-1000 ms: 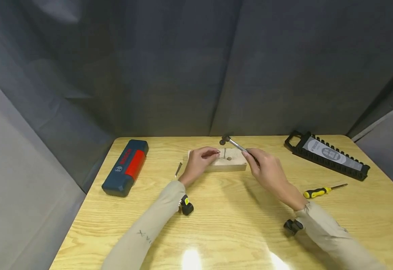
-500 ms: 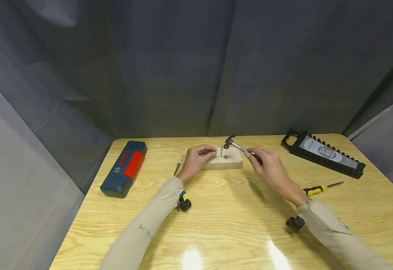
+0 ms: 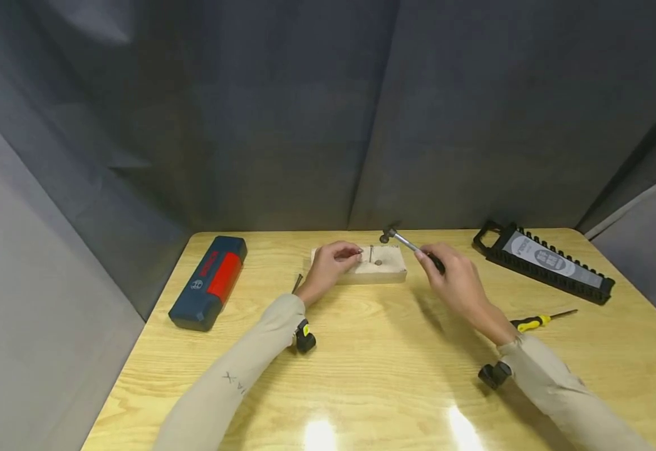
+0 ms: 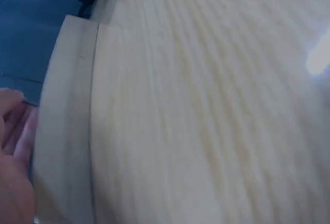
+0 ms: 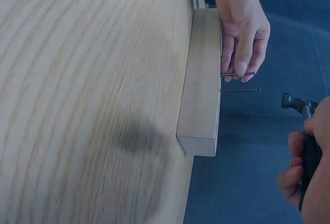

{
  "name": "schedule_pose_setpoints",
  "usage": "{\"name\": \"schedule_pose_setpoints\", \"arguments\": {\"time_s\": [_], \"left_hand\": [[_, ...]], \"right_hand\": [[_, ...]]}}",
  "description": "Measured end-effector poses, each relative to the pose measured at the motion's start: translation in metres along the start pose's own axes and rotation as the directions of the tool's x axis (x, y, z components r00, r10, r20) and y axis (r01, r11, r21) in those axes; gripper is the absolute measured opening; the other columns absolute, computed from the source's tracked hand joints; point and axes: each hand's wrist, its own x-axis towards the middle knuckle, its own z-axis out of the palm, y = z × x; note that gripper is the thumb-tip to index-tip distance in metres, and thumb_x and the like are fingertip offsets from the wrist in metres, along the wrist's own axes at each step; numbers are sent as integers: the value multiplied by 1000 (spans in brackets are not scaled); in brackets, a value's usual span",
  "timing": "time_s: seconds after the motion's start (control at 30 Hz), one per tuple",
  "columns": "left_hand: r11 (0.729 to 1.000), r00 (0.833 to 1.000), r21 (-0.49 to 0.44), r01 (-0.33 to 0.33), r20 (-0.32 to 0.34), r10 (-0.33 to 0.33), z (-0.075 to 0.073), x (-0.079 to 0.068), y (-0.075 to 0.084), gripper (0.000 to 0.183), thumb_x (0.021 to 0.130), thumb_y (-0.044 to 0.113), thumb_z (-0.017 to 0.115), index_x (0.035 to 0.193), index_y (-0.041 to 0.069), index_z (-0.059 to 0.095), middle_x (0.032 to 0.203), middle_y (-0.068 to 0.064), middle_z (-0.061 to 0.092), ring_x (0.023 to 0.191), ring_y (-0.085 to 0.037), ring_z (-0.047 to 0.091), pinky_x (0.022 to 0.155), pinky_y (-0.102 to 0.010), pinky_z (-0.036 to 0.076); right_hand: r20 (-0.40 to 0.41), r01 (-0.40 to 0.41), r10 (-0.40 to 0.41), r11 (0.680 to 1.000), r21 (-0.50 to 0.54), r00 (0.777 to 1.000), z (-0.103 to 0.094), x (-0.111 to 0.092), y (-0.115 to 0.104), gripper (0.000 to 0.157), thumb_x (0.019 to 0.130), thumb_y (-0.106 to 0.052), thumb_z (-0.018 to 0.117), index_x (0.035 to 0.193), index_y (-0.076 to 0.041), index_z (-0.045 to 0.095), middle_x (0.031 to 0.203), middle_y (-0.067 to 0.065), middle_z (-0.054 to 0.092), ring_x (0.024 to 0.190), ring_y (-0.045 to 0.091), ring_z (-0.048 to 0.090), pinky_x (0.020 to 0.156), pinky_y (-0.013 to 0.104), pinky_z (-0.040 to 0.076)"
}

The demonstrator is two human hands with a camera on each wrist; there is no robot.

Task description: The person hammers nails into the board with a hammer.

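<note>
Near the middle of the far edge of the desk point(image 3: 384, 376), the block point(image 3: 375, 277) lies flat, its long side roughly in line with that edge, a placing that probably keeps it steady and within reach of both hands. Over its left part, the left hand point(image 3: 330, 268) pinches a nail point(image 5: 250, 73) between thumb and fingertips, the gap between them narrow; the nail stands upright at the top face, and the pinch seems meant to stop it tipping. Whether its point has bitten into the wood, I cannot tell.

Just to its right a second nail point(image 5: 241, 90) stands with no hand on it, which suggests that it is sunk in. A dark spot point(image 3: 378, 262) close by is too small to name.

Fingers curled round the black grip, the right hand point(image 3: 456, 279) holds the hammer point(image 3: 404, 239) with its head raised above the block, apart from both nails; gripping behind the bare shaft likely allows some swing.

Left of the left hand, a third nail point(image 3: 297, 283) lies on the desk, perhaps kept handy. Toward the far left corner the case point(image 3: 208, 282), toward the far right corner the rack point(image 3: 544, 258) and toward the right edge the screwdriver point(image 3: 532, 323) look set aside
</note>
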Motion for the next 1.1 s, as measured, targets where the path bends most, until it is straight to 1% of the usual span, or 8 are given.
{"name": "schedule_pose_setpoints", "arguments": {"time_s": [0.17, 0.37, 0.57, 0.73, 0.8, 0.87, 1.0, 1.1], "left_hand": [[994, 998, 91, -53, -40, 57, -17, -5, 13, 25, 100, 6, 71, 124, 1, 71, 123, -19, 72, 112, -27, 71, 94, -31, 62], [968, 995, 242, -61, -57, 77, -62, -8, 27, 21, 101, 9, 71, 122, 4, 72, 119, -16, 71, 109, -26, 67, 97, -42, 59], [909, 986, 383, 162, -99, -134, -95, -20, 25, 22, 98, 5, 73, 119, 3, 69, 114, -19, 70, 99, -32, 69, 87, -44, 59], [783, 912, 485, 389, -84, -401, -102, -37, 22, 36, 97, 14, 75, 126, -2, 61, 123, -23, 68, 100, -34, 68, 86, -45, 57], [733, 887, 542, 412, -53, -459, -102, -41, 19, 39, 97, 19, 75, 126, -3, 60, 125, -22, 67, 104, -34, 65, 89, -45, 56], [705, 877, 578, 412, -41, -479, -103, -44, 17, 34, 97, 20, 76, 118, -3, 64, 120, -19, 69, 101, -30, 65, 89, -42, 56], [679, 870, 613, 403, -26, -493, -104, -44, 16, 18, 98, 14, 75, 89, -2, 72, 89, -12, 74, 72, -19, 60, 75, -32, 52], [670, 856, 623, 403, 4, -518, -106, -41, 16, 35, 100, 11, 70, 67, 1, 68, 63, -6, 66, 51, -12, 47, 68, -27, 47]], "right_hand": [[-21, 16, -16, 1000, 12, 1000, 3, -2, 3, 13, 101, -9, 69, 106, 2, 75, 88, 11, 72, 68, 19, 56, 59, 34, 47], [-108, 48, -43, 998, 47, 993, 5, -2, 2, 11, 100, -6, 70, 107, 1, 75, 87, 11, 72, 67, 15, 55, 57, 30, 46], [-122, 47, -41, 998, 43, 992, 3, 0, 1, 12, 100, -7, 70, 106, 0, 76, 91, 12, 75, 70, 17, 59, 61, 31, 48], [-128, 57, -51, 998, 40, 990, 3, 0, 1, 11, 99, -6, 71, 105, 2, 77, 89, 12, 75, 68, 17, 59, 62, 21, 44], [-130, 62, -56, 997, 45, 990, 4, -1, 2, 11, 99, -6, 72, 105, 2, 77, 88, 12, 75, 68, 17, 59, 62, 16, 41], [-127, 65, -59, 997, 45, 990, 5, -2, 3, 11, 99, -5, 72, 105, 3, 77, 88, 13, 75, 68, 17, 60, 63, 14, 41], [-117, 62, -57, 997, 39, 991, 5, -2, 4, 11, 98, -5, 72, 105, 3, 77, 91, 14, 76, 70, 18, 64, 62, 24, 49], [-120, 45, -40, 998, 38, 992, 4, -2, 4, 12, 99, -6, 72, 105, 3, 77, 92, 14, 77, 71, 19, 65, 61, 35, 52]]}}
